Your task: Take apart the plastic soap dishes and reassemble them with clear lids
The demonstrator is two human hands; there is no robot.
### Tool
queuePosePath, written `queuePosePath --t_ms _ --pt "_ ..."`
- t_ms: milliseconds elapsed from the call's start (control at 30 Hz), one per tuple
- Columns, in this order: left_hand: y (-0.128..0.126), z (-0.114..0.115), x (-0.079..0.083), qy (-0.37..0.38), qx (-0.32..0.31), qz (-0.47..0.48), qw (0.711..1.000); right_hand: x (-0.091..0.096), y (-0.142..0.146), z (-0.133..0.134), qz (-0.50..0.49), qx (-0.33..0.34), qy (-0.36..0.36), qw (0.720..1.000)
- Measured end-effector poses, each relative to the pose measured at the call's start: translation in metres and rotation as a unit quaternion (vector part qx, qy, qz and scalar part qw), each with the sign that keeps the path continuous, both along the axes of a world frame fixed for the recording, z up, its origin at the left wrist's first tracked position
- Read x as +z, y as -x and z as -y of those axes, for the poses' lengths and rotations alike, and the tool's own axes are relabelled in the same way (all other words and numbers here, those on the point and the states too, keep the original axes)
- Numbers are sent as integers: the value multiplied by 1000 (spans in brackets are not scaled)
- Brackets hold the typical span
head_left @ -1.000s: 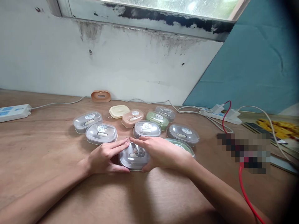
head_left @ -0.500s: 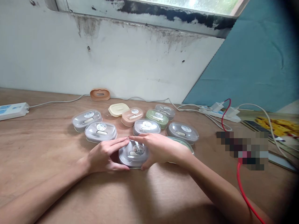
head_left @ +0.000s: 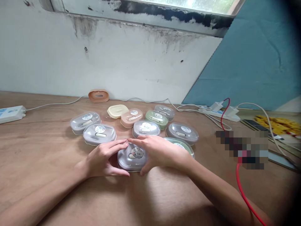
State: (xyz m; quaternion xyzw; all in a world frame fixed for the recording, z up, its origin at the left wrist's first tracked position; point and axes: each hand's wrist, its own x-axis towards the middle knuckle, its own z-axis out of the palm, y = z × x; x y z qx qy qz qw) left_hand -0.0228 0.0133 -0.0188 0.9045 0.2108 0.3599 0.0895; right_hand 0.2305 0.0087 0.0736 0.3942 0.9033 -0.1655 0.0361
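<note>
Bare table (head_left: 150, 201) lies open on my near side and to the left; lidded boxes (head_left: 146, 128) crowd just beyond my fingers (head_left: 119, 144), a red cable (head_left: 241, 188) crossing the right.

You can't read any words here. The clear box (head_left: 133, 156) between your left hand (head_left: 103, 158) and right hand (head_left: 160, 152) has a round sticker (head_left: 137, 153), but its print is too small. The power strip (head_left: 10, 113) far left of your left hand has a blue label, which is too blurry to read.
</note>
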Motion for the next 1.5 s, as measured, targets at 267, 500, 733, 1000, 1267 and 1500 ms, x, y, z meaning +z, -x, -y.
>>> queuePosePath --t_ms 267,500,733,1000,1267,1500 --pt "-7 6 6 79 11 -5 997 1 2 4 -1 -14 -4 1000" --pt "-10 9 10 70 30 -18 997 1 7 7 19 -9 -36 999" --pt "-13 10 13 -34 61 -33 997 -4 11 6 21 -34 -80 996" --pt "-11 7 9 -108 117 -27 987 -1 6 3 22 -13 -140 990" --pt "-11 5 9 -131 119 -32 984 -4 15 6 13 8 -125 992" --pt "-13 5 8 -113 106 -27 988 -16 23 8 34 6 -152 988"
